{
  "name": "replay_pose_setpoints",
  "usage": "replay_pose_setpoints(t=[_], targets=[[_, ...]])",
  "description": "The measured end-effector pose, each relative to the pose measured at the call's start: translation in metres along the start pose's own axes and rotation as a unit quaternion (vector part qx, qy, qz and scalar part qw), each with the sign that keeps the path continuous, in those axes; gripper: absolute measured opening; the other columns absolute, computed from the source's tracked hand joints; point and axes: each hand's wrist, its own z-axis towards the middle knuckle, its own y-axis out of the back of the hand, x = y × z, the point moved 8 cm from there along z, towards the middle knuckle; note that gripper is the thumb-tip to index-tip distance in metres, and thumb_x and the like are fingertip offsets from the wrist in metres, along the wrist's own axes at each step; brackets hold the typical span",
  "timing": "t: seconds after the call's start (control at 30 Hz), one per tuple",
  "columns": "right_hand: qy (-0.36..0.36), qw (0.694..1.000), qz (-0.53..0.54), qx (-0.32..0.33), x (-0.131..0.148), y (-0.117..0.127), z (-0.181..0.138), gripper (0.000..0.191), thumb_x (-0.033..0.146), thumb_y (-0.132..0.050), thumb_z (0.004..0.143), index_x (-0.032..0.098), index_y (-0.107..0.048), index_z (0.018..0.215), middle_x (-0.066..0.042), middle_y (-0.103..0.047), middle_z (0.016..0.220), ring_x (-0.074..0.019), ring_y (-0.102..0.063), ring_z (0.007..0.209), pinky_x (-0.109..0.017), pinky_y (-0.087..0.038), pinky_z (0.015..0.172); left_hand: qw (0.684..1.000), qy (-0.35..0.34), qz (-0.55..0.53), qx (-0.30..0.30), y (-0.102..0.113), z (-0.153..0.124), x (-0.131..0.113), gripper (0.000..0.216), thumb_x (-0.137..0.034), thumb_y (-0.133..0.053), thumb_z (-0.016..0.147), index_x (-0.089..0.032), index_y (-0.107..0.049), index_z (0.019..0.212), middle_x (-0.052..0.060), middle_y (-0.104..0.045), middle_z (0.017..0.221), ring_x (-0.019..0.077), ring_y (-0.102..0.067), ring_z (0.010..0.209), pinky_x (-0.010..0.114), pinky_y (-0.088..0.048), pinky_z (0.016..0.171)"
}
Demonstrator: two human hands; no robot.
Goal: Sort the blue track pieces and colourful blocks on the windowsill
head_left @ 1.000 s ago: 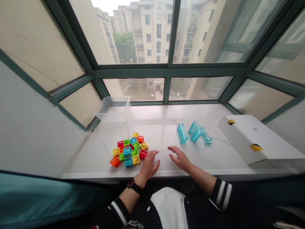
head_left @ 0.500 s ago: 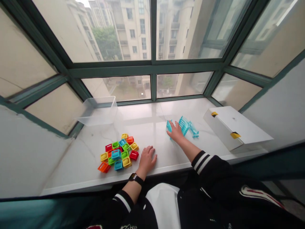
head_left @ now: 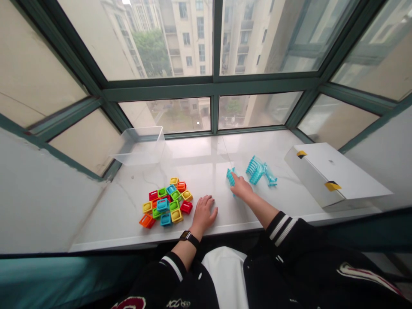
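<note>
My right hand has its fingers closed round a ribbed, see-through blue plastic piece on the white sill; the hand covers part of it. Just to the right lie more see-through blue ribbed plastic parts, apart from the hand. Palm down on the sill rests my left hand, fingers stretched out, holding nothing. Left of it is a loose heap of small square plastic blocks in red, orange, yellow, green and blue, some stacked on others; that hand does not touch them.
A clear plastic tub stands at the back left of the sill. On the right sits a white box with yellow-and-black tabs. Green-framed windows close off the back and sides.
The view has shifted slightly. My right hand has drawn its fingers in on the small blue piece, which now lies a little nearer me, farther from the other blue parts. My left hand stays put.
</note>
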Motion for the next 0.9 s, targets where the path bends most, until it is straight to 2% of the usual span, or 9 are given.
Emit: replay_pose_setpoints(t=[0.17, 0.3, 0.4, 0.53, 0.63, 0.7, 0.77, 0.83, 0.9], targets=[[0.082, 0.996, 0.029, 0.026, 0.031, -0.030, -0.062, 0.081, 0.027, -0.058, 0.093, 0.029, -0.026, 0.168, -0.020, -0.056, 0.145, -0.0347, -0.068, 0.111, -0.042, -0.049, 0.092, 1.000, 0.010, -0.023, -0.005, 0.000, -0.001, 0.004, 0.044, -0.038, -0.054, 0.102, -0.022, -0.056, 0.142, 0.014, -0.061, 0.148, 0.0310, -0.050, 0.145, 0.057, -0.028, 0.129], [0.123, 0.990, 0.064, 0.028, 0.046, -0.043, -0.090, 0.077, 0.027, -0.057, 0.094, 0.027, -0.031, 0.166, -0.018, -0.059, 0.143, -0.0333, -0.067, 0.115, -0.040, -0.049, 0.097, 1.000, 0.009, -0.029, -0.003, -0.001, -0.001, 0.005, 0.046, -0.042, -0.048, 0.104, -0.022, -0.053, 0.146, 0.014, -0.061, 0.149, 0.0304, -0.050, 0.145, 0.057, -0.028, 0.129], [0.124, 0.988, 0.088, -0.002, 0.042, -0.038, -0.093, 0.075, 0.024, -0.056, 0.094, 0.026, -0.033, 0.165, -0.017, -0.060, 0.143, -0.0326, -0.067, 0.117, -0.041, -0.049, 0.100, 0.999, 0.013, -0.041, -0.009, -0.001, 0.000, 0.007, 0.045, -0.044, -0.046, 0.105, -0.023, -0.055, 0.144, 0.014, -0.061, 0.148, 0.0304, -0.051, 0.144, 0.056, -0.029, 0.128], [0.149, 0.974, 0.157, -0.061, 0.031, -0.018, -0.093, 0.074, 0.022, -0.057, 0.095, 0.026, -0.032, 0.165, -0.016, -0.059, 0.145, -0.0305, -0.064, 0.125, -0.042, -0.050, 0.105, 0.995, 0.023, -0.095, -0.030, 0.006, -0.001, 0.012, 0.046, -0.046, -0.046, 0.105, -0.021, -0.057, 0.142, 0.015, -0.062, 0.145, 0.0309, -0.054, 0.139, 0.055, -0.036, 0.123], [0.186, 0.955, 0.221, -0.069, 0.031, -0.008, -0.099, 0.074, 0.023, -0.060, 0.095, 0.027, -0.033, 0.164, -0.014, -0.062, 0.142, -0.0264, -0.063, 0.127, -0.042, -0.052, 0.107, 0.979, 0.048, -0.174, -0.096, 0.025, -0.004, 0.012, 0.045, -0.051, -0.048, 0.103, -0.021, -0.061, 0.135, 0.015, -0.064, 0.139, 0.0310, -0.057, 0.134, 0.054, -0.040, 0.120], [0.206, 0.945, 0.246, -0.063, 0.037, -0.006, -0.105, 0.074, 0.022, -0.061, 0.095, 0.029, -0.034, 0.163, -0.013, -0.063, 0.141, -0.0246, -0.066, 0.121, -0.043, -0.053, 0.106, 0.952, 0.083, -0.251, -0.153, 0.039, -0.003, 0.006, 0.046, -0.054, -0.049, 0.103, -0.021, -0.064, 0.131, 0.014, -0.065, 0.135, 0.0309, -0.058, 0.132, 0.054, -0.041, 0.118], [0.229, 0.937, 0.256, -0.065, 0.049, -0.003, -0.111, 0.074, 0.022, -0.061, 0.095, 0.030, -0.033, 0.163, -0.012, -0.062, 0.141, -0.0243, -0.066, 0.118, -0.045, -0.054, 0.107, 0.905, 0.123, -0.375, -0.159, 0.042, 0.003, -0.008, 0.047, -0.056, -0.051, 0.102, -0.022, -0.064, 0.133, 0.014, -0.065, 0.136, 0.0296, -0.059, 0.130, 0.051, -0.043, 0.116], [0.262, 0.929, 0.246, -0.087, 0.066, 0.003, -0.118, 0.074, 0.020, -0.059, 0.095, 0.029, -0.032, 0.163, -0.013, -0.057, 0.145, -0.0259, -0.063, 0.125, -0.047, -0.053, 0.110, 0.823, 0.177, -0.528, -0.117, 0.030, 0.016, -0.028, 0.049, -0.056, -0.057, 0.100, -0.023, -0.063, 0.136, 0.012, -0.067, 0.135, 0.0284, -0.061, 0.130, 0.047, -0.045, 0.114], [0.293, 0.924, 0.216, -0.119, 0.084, 0.010, -0.124, 0.076, 0.018, -0.059, 0.093, 0.024, -0.031, 0.164, -0.017, -0.048, 0.153, -0.0297, -0.055, 0.136, -0.051, -0.049, 0.115, 0.725, 0.214, -0.650, -0.083, 0.019, 0.030, -0.046, 0.047, -0.054, -0.066, 0.096, -0.020, -0.068, 0.128, 0.011, -0.071, 0.130, 0.0273, -0.062, 0.129, 0.043, -0.043, 0.116]])
